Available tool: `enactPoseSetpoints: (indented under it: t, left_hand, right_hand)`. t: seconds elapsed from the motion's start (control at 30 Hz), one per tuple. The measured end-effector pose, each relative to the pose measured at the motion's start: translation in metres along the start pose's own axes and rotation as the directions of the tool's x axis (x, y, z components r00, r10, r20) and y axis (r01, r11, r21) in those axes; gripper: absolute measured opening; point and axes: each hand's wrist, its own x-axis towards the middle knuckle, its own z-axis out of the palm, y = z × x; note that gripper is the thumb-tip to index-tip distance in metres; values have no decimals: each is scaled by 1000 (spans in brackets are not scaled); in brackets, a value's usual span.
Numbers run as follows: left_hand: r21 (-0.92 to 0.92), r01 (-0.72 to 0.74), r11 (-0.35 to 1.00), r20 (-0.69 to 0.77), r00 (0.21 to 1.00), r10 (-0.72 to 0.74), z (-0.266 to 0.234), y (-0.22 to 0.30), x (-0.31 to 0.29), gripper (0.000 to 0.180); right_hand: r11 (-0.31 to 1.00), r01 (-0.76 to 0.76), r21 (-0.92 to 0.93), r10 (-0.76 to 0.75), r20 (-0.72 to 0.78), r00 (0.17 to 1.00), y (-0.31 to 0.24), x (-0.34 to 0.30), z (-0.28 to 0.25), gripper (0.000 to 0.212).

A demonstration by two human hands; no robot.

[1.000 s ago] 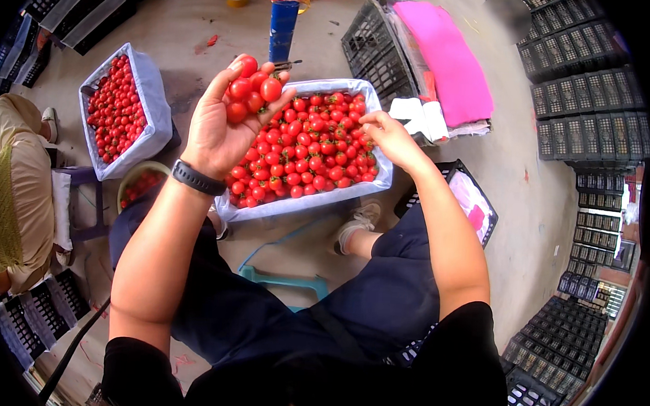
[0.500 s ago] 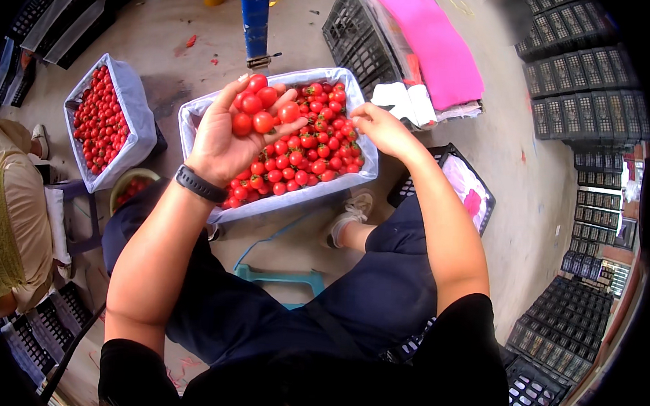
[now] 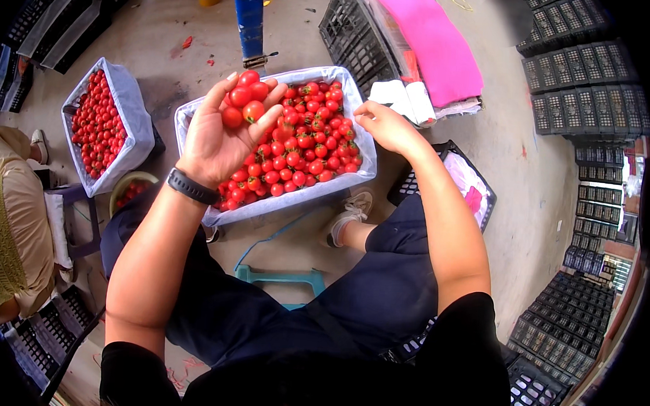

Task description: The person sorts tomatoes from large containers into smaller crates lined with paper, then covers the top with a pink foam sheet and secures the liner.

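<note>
Left hand (image 3: pixel 216 149) cups tomatoes (image 3: pixel 241 96), part-hiding box (image 3: pixel 351 90); right hand (image 3: pixel 389 129): contents unclear.

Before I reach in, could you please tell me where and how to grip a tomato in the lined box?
I'd pinch its rounded sides, coming from above with your right hand: the tomatoes lie packed together in the open-topped box, so mostly their upper surfaces show.

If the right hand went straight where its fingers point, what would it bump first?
The right hand would probably meet the pale liner beside the cherry tomatoes, though the hand's height is unclear.
</note>
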Motion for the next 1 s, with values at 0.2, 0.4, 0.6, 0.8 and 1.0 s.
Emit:
enactPoseSetpoints:
  t: [0.2,0.4,0.6,0.8,1.0]
  left_hand:
    - [-34,12,999,56,998,-11,0,7,0,36]
    - [60,-52,997,12,999,51,1,7,-3,38]
    - [77,-76,994,16,997,75,-1,14,-10,36]
    - [97,-113,989,21,994,112,-3,22,-16,33]
    - [100,-134,986,29,991,132,-2,26,-19,33]
  right_hand:
    - [968,199,-156,-238,-300,924,12,27,28,20]
    - [801,197,-566,-453,-357,817,7,72,51,14]
    - [692,-132,-709,-120,-294,948,-15,92,62,24]
    - [608,30,-794,-235,-144,961,-17,94,67,24]
    - [709,22,-705,-228,-200,953,-5,86,61,22]
